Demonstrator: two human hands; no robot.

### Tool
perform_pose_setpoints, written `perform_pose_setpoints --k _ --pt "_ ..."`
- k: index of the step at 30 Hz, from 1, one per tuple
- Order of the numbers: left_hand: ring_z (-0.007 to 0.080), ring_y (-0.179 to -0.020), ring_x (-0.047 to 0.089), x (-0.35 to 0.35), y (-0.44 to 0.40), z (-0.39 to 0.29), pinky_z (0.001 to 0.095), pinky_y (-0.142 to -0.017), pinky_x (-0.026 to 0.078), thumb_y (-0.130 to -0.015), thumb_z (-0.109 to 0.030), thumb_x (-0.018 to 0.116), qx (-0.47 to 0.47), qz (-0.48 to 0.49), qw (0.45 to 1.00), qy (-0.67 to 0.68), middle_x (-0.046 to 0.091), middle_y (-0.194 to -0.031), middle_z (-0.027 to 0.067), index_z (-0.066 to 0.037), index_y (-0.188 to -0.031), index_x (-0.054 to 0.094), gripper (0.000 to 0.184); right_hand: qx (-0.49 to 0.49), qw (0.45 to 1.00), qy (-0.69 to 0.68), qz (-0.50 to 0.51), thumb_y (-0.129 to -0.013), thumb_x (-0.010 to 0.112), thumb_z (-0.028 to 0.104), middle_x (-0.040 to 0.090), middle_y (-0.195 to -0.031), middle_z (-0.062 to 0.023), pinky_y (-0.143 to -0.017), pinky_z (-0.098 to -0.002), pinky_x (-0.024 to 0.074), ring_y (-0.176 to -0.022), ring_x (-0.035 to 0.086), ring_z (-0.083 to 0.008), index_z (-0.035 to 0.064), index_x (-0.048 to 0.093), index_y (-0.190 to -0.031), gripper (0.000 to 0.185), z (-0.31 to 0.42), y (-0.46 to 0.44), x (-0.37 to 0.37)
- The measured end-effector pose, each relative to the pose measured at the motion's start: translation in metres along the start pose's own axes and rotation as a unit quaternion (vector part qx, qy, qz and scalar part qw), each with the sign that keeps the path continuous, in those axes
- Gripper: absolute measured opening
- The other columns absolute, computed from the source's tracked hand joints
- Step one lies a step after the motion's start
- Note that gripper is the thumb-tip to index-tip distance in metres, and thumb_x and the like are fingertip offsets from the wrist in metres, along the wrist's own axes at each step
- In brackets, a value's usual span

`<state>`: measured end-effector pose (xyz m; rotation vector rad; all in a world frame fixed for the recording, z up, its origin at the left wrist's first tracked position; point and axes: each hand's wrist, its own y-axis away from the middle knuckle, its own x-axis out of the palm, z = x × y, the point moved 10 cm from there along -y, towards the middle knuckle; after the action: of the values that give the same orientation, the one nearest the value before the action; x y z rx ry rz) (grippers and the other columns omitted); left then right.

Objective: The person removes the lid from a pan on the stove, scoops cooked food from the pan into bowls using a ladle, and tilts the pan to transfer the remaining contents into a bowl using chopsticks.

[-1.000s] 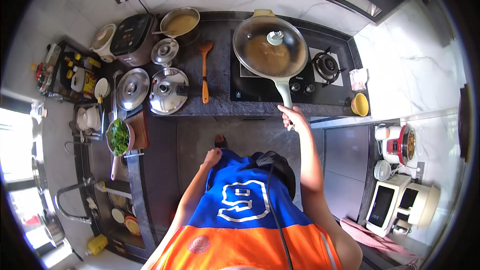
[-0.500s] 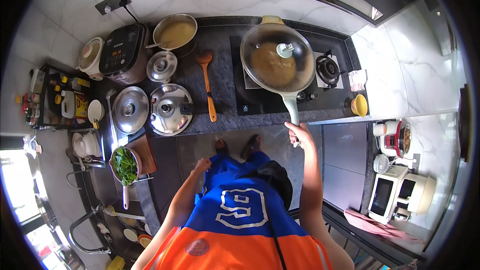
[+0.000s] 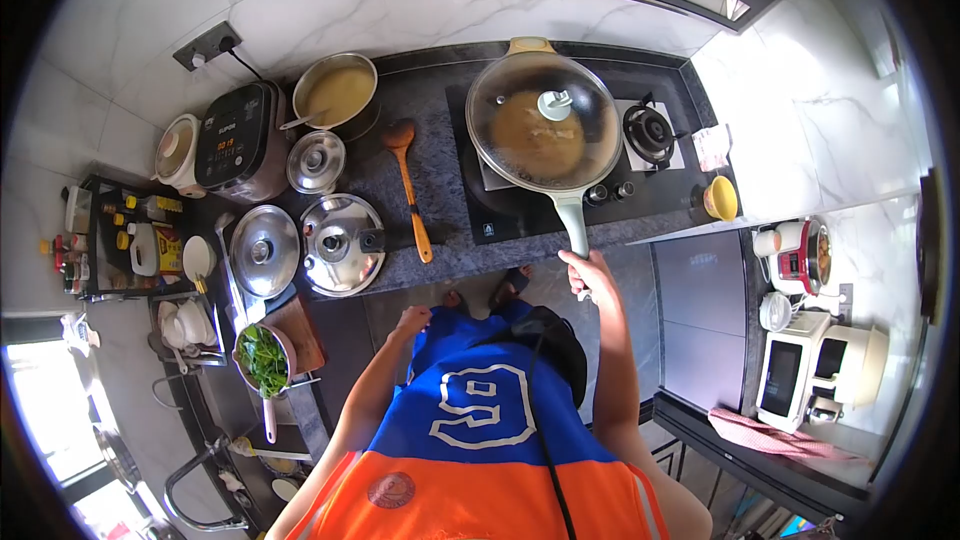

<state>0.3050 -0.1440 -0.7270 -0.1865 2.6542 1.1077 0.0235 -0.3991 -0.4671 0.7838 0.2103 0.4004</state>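
A large pan (image 3: 568,225) with a pale green handle stands on the left burner of the black stove. Its glass lid (image 3: 543,120) is on, and brown liquid shows through the glass. My right hand (image 3: 590,277) is wrapped round the end of the pan's handle at the counter's front edge. Beside my waist hangs my left hand (image 3: 413,321), its fingers curled in, touching nothing that I can make out. A wooden spatula (image 3: 408,192) lies on the counter to the left of the stove.
Left on the counter are a pot of liquid (image 3: 340,95), a rice cooker (image 3: 239,143), steel lids (image 3: 343,245) and a small pan of leafy greens (image 3: 264,360). A yellow bowl (image 3: 720,199) sits right of the stove (image 3: 520,226). A second burner (image 3: 649,135) has no pan.
The view has shifted and turned a little. My right hand keeps its hold on the pan's handle, and the pan stays on the stove. My left hand remains near my waist.
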Motion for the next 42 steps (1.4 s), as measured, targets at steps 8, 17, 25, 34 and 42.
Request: perform_pose_setpoints --k 8,17,25,34,42 --pt "0.0136 -0.056 0.060 0.014 0.004 0.009 0.0279 -0.045 0.047 -0.081 -0.024 0.052 -0.044 0.046 0.998 -0.029 0.064 -0.070 0.0067 -0.006 -0.084 0.066 0.023 0.013 1.000 0.001 0.006 -0.085 0.063 0.020 0.039 -0.051 0.0038 -0.035 -0.0249 0.0311 -0.038 0.036 -0.0056 0.0110 0.041 -0.065 0.030 -0.007 -0.003 -0.001" --pt "0.0140 -0.055 0.060 0.016 0.008 0.012 0.0296 -0.048 0.048 -0.080 -0.026 0.055 -0.027 0.044 0.997 -0.050 0.063 -0.066 0.0060 -0.005 -0.079 0.066 0.024 0.028 0.999 -0.023 0.029 -0.085 0.063 0.018 0.041 -0.051 0.0027 -0.036 -0.0255 0.0325 -0.039 0.038 -0.0063 0.0095 0.042 -0.064 0.031 -0.007 -0.003 0.004" --pt "0.0148 -0.054 0.060 0.018 0.016 0.016 0.0293 -0.049 0.048 -0.079 -0.026 0.055 -0.026 0.049 0.997 -0.045 0.064 -0.067 0.0072 -0.004 -0.083 0.067 0.025 0.011 0.999 -0.016 0.046 -0.085 0.064 0.020 0.039 -0.051 0.0048 -0.036 -0.0241 0.0317 -0.039 0.036 -0.0047 0.0124 0.041 -0.065 0.031 -0.004 -0.003 0.008" --pt "0.0174 -0.058 0.065 0.024 0.008 0.019 0.0314 -0.056 0.052 -0.079 -0.023 0.052 -0.036 0.052 0.996 -0.059 0.067 -0.070 0.0098 -0.004 -0.084 0.067 0.025 0.017 0.997 -0.046 0.060 -0.084 0.065 0.021 0.039 -0.052 0.0055 -0.036 -0.0230 0.0287 -0.040 0.036 -0.0039 0.0136 0.039 -0.065 0.033 0.000 0.005 0.016" --pt "0.0162 -0.059 0.062 0.023 0.018 0.010 0.0306 -0.052 0.051 -0.081 -0.022 0.056 -0.041 0.029 0.998 -0.050 0.065 -0.072 0.0083 -0.004 -0.086 0.067 0.021 0.014 0.995 -0.071 0.067 -0.085 0.065 0.022 0.038 -0.051 0.0051 -0.034 -0.0226 0.0265 -0.039 0.034 -0.0039 0.0137 0.038 -0.065 0.034 -0.003 0.006 0.024"
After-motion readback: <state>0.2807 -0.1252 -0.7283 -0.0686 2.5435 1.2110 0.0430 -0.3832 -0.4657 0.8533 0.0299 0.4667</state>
